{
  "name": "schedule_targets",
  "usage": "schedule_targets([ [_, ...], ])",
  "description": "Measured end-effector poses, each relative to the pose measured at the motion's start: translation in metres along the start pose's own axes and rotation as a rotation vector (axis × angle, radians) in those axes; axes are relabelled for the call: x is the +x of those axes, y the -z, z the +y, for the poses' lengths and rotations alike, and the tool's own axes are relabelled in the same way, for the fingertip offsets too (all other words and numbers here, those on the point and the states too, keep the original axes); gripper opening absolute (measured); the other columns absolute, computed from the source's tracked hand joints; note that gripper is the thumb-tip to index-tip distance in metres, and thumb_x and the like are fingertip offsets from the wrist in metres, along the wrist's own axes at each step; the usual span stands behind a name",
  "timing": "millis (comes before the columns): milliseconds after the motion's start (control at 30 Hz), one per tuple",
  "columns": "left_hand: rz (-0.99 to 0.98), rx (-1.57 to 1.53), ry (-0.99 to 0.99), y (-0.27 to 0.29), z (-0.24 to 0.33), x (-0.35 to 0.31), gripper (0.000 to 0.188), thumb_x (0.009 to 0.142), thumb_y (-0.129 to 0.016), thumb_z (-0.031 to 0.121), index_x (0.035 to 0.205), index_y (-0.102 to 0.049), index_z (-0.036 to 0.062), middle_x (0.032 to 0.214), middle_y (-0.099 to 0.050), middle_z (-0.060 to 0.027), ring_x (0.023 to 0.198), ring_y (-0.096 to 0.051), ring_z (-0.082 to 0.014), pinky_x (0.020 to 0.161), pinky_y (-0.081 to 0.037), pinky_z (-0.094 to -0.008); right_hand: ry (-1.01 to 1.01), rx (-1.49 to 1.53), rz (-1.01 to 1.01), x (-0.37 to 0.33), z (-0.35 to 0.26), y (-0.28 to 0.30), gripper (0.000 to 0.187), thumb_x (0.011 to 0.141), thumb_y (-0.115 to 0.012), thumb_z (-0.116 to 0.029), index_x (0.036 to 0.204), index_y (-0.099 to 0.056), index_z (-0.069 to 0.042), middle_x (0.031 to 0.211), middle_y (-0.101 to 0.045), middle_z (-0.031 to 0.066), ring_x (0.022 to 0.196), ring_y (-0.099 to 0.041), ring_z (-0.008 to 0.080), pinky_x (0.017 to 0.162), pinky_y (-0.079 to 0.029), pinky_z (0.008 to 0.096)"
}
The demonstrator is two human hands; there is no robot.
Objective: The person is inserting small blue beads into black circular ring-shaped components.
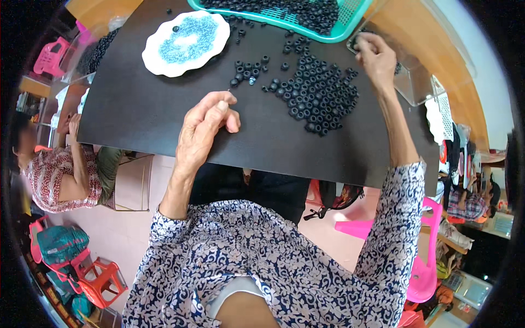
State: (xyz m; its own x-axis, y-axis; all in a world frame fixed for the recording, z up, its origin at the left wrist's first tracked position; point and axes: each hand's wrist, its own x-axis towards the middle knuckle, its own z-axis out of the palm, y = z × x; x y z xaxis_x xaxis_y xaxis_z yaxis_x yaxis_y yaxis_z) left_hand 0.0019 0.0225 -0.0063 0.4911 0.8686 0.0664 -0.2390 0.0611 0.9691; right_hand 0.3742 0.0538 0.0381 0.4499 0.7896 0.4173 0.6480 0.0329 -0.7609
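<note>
My left hand (208,123) is just above the dark table's front part, its thumb and fingers drawn together; whatever they may hold is too small to make out. At the upper right, my right hand (377,57) reaches to a clear plastic box (409,87). Its fingers are bent and closed at the tips, where something dark shows that I cannot name. Between the hands spreads a pile of small black ring-shaped pieces (317,90). A smaller cluster of black pieces (248,71) includes one pale blue-and-white piece (252,81).
A white scalloped plate (150,54) of small pale blue pieces stands at the back left, one black piece on it. A green basket (333,37) full of black pieces is at the back. Another person (60,175) sits at left. Pink chairs (424,273) stand around.
</note>
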Motion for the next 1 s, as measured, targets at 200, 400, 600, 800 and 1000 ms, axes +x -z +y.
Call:
schedule_targets([
  [200, -0.010, -0.001, -0.009, -0.002, 0.001, -0.002, 0.027, 0.100, -0.047, 0.021, 0.107, -0.055, -0.0039, 0.071, -0.056, -0.0038, 0.074, -0.055, -0.0117, 0.074, -0.045, -0.0259, 0.167, -0.191, -0.343, -0.011, -0.023, -0.038, 0.016, 0.089, -0.061, -0.012, 0.099, -0.069, -0.002, 0.076, -0.065, 0.0024, 0.065, -0.058, 0.0074, 0.060, -0.047, 0.0237],
  [400, -0.003, 0.048, 0.009, 0.000, 0.005, -0.003, 0.027, 0.100, -0.047, 0.021, 0.105, -0.057, -0.0044, 0.068, -0.057, -0.0040, 0.073, -0.057, -0.0121, 0.073, -0.047, -0.0270, 0.606, -0.373, -0.642, -0.004, -0.025, -0.048, 0.024, 0.079, -0.067, -0.007, 0.102, -0.069, -0.004, 0.082, -0.063, 0.0074, 0.072, -0.058, 0.0167, 0.068, -0.049, 0.0308],
  [600, -0.031, 0.082, 0.008, 0.001, 0.005, -0.003, 0.027, 0.100, -0.047, 0.021, 0.106, -0.056, -0.0045, 0.069, -0.058, -0.0049, 0.074, -0.058, -0.0128, 0.072, -0.047, -0.0269, 0.452, -0.366, -0.694, -0.015, -0.037, -0.052, 0.027, 0.074, -0.069, -0.004, 0.102, -0.069, -0.003, 0.077, -0.059, 0.0063, 0.069, -0.056, 0.0167, 0.066, -0.048, 0.0306],
  [800, -0.036, 0.079, 0.004, -0.001, 0.005, -0.002, 0.025, 0.100, -0.047, 0.019, 0.106, -0.056, -0.0035, 0.069, -0.058, -0.0047, 0.074, -0.058, -0.0123, 0.073, -0.047, -0.0272, 0.396, -0.403, -0.669, -0.016, -0.033, -0.053, 0.025, 0.074, -0.069, -0.005, 0.099, -0.069, -0.003, 0.077, -0.060, 0.0062, 0.068, -0.056, 0.0171, 0.066, -0.048, 0.0305],
  [1000, -0.038, 0.075, -0.007, 0.001, 0.002, -0.002, 0.025, 0.100, -0.047, 0.019, 0.106, -0.057, -0.0031, 0.069, -0.058, -0.0046, 0.073, -0.058, -0.0120, 0.074, -0.047, -0.0268, 0.495, -0.343, -0.613, -0.023, -0.036, -0.053, 0.025, 0.074, -0.068, -0.005, 0.099, -0.068, -0.004, 0.085, -0.061, 0.0074, 0.073, -0.058, 0.0188, 0.068, -0.049, 0.0316],
])
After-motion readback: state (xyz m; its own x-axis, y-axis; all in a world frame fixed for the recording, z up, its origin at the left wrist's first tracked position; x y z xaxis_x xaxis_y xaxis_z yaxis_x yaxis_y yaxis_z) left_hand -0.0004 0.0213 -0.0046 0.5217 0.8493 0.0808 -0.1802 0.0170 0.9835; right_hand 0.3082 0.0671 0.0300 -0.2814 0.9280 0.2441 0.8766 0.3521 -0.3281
